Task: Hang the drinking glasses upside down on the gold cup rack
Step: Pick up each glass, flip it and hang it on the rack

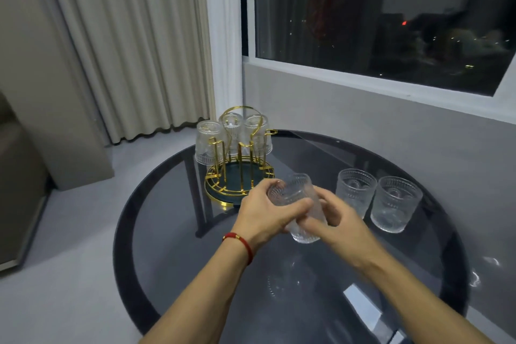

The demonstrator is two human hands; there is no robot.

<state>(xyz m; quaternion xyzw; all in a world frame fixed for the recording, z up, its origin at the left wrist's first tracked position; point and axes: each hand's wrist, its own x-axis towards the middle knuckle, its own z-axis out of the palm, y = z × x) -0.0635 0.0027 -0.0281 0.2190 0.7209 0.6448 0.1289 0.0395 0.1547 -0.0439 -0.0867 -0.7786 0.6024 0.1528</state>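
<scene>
The gold cup rack (237, 176) stands on a dark green round base at the far left of the round glass table. Three clear embossed glasses hang upside down on its far pegs: one on the left (208, 142), one in the middle (231, 131), one on the right (258, 134). Its near pegs are bare. Both hands hold a clear glass (300, 204) tilted above the table, just in front of the rack. My left hand (265, 213) grips its upper part and my right hand (332, 220) its lower part. Two more glasses (355, 191) (395, 202) stand upright to the right.
The dark tinted glass table (173, 260) has a broad dark rim and sits close to a grey wall (363, 109) under a window. Curtains (134, 45) hang behind the rack. A sofa edge (16, 176) is at the far left. The floor is pale grey.
</scene>
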